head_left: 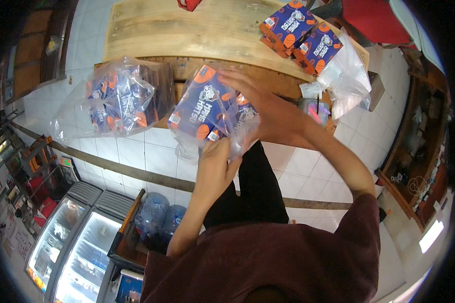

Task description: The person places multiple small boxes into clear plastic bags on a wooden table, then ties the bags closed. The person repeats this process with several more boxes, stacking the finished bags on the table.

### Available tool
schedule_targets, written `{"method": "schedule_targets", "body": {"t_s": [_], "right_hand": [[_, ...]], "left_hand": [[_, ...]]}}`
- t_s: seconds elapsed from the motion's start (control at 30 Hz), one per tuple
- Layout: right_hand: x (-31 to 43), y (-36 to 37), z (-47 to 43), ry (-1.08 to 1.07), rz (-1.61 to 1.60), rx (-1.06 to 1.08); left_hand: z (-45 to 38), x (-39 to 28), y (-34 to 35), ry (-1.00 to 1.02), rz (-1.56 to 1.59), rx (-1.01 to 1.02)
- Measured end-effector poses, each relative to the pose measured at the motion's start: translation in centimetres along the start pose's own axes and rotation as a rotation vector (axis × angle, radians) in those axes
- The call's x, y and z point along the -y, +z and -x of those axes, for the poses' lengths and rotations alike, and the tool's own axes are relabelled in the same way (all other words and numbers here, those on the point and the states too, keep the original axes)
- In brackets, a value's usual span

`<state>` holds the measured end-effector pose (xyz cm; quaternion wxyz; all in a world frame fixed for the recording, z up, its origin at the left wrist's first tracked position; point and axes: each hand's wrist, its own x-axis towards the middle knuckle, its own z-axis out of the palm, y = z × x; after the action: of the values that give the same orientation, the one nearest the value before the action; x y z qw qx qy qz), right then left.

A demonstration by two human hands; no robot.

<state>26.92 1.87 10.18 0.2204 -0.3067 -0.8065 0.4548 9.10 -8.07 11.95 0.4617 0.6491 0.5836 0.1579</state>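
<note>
Before me a clear plastic bag [235,132] is partly around several blue and orange printed boxes [203,98] at the bench's near edge. My left hand [216,155] grips the bag's near edge below the boxes. Blurred by motion, my right hand [261,102] lies along the right side of the bag, its fingers over the boxes' top; its hold cannot be told. To the left stands another clear bag [121,102] with similar boxes inside, gathered at its top. Two more such boxes [290,24] sit at the far right of the wooden table.
Loose plastic bags [345,75] hang over the right end of the wooden table [182,32]. Near them lie a paper slip [311,90] and a small container [316,110] with a dark stick. Behind on the left are glass-door coolers [85,250] and large water bottles [151,214].
</note>
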Motion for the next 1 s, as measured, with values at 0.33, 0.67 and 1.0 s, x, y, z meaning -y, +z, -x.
{"method": "schedule_targets", "body": {"t_s": [0.33, 0.67, 1.0], "right_hand": [[-2.9, 11.0, 0.0, -0.038, -0.397, -0.336], [2.1, 16.6, -3.3, 0.712, -0.414, -0.947], [4.3, 18.7, -5.4, 0.932, 0.030, -1.114]], "left_hand": [[-2.9, -2.0, -5.0, 0.462, -0.407, 0.178], [-3.7, 10.2, 6.1, 0.014, -0.065, -0.488], [-3.4, 11.1, 6.8, 0.011, 0.139, -0.411]]}}
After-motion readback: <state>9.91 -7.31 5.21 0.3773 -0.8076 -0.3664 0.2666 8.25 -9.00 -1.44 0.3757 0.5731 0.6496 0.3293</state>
